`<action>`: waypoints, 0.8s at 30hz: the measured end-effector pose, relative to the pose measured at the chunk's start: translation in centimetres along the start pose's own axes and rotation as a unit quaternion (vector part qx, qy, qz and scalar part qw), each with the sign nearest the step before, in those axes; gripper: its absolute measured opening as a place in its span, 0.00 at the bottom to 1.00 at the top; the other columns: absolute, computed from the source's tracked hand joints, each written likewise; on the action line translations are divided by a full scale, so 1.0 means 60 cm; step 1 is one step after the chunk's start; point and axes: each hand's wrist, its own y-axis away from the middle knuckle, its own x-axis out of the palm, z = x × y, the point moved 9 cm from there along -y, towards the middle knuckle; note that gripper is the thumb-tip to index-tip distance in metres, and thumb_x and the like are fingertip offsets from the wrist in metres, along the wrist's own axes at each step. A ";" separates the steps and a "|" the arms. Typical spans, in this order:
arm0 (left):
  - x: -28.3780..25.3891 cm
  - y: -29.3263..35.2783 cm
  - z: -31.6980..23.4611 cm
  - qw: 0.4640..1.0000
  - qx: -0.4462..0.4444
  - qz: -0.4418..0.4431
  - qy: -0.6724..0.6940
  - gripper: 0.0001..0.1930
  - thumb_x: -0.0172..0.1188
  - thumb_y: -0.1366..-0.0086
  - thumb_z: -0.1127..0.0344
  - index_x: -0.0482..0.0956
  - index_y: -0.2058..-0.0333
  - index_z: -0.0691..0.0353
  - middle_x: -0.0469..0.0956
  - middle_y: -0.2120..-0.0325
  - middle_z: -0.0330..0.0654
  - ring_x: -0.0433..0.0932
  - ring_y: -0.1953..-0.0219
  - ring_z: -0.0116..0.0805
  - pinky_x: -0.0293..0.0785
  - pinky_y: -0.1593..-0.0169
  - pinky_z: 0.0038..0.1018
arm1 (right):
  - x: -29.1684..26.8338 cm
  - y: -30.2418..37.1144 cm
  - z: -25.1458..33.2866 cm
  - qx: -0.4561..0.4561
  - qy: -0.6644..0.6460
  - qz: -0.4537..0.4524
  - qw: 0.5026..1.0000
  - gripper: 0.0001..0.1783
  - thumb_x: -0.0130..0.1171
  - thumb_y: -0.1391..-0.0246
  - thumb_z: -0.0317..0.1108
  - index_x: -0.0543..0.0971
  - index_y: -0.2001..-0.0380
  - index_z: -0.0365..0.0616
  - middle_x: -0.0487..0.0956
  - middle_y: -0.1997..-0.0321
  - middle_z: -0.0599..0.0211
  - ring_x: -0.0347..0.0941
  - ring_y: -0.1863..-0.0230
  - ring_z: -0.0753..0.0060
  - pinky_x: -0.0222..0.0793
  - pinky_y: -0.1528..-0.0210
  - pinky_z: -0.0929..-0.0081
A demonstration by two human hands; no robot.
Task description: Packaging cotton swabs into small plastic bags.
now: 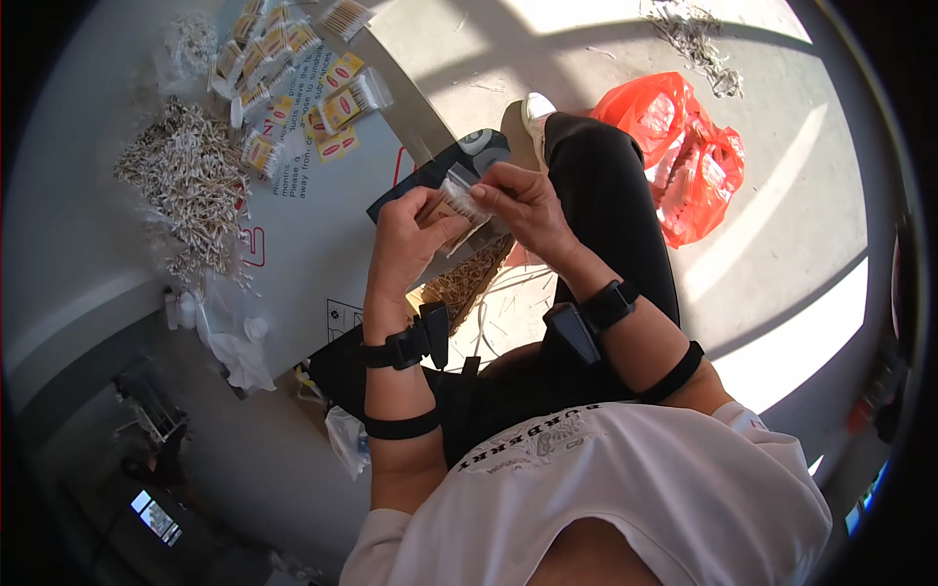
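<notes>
In front of me, between both hands, is a small clear zip bag of cotton swabs (455, 205) with a printed card inside. My left hand (408, 234) is closed around its lower part, thumb across the front. At the bag's top edge, my right hand (528, 203) pinches the clear plastic between thumb and fingers. A big loose heap of cotton swabs (186, 176) lies on the pale printed board to my left. Beyond it are several filled swab packets (264, 54), and nearer, more packets (354, 101) rest by yellow cards (338, 145).
A red plastic bag (718, 186) holding packets sits on the floor to the right. Loose swabs (699, 49) are scattered at the far right. Below my hands is an open box of swabs (459, 288). White crumpled plastic (239, 356) hangs at the board's near-left edge.
</notes>
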 end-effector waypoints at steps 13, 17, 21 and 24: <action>-0.022 0.064 -0.117 0.946 0.245 -0.168 -0.131 0.17 0.68 0.54 0.81 0.79 0.63 0.62 0.77 0.64 0.39 0.76 0.59 0.33 0.73 0.55 0.26 | 0.024 0.015 0.097 -0.144 -0.009 0.038 0.989 0.18 0.68 0.57 0.21 0.81 0.59 0.38 0.76 0.63 0.66 0.76 0.65 0.76 0.72 0.63 0.81; -0.024 0.072 -0.133 0.944 0.258 -0.151 -0.139 0.17 0.67 0.53 0.81 0.79 0.63 0.64 0.77 0.64 0.39 0.76 0.61 0.32 0.72 0.55 0.25 | 0.020 0.018 0.112 -0.174 0.042 0.031 0.983 0.17 0.68 0.57 0.24 0.81 0.60 0.41 0.76 0.62 0.66 0.75 0.63 0.75 0.71 0.63 0.79; -0.015 0.073 -0.141 0.942 0.252 -0.150 -0.164 0.15 0.68 0.54 0.81 0.78 0.65 0.64 0.77 0.65 0.40 0.76 0.62 0.35 0.74 0.57 0.27 | 0.019 0.022 0.119 -0.189 0.051 0.023 0.980 0.16 0.68 0.57 0.23 0.81 0.61 0.41 0.77 0.60 0.65 0.77 0.64 0.71 0.72 0.64 0.77; -0.013 0.075 -0.142 0.937 0.265 -0.151 -0.172 0.14 0.67 0.51 0.80 0.78 0.64 0.65 0.77 0.66 0.40 0.76 0.63 0.31 0.71 0.57 0.24 | 0.018 0.024 0.124 -0.199 0.062 0.028 0.978 0.15 0.67 0.57 0.23 0.81 0.62 0.40 0.78 0.61 0.65 0.77 0.65 0.71 0.73 0.64 0.76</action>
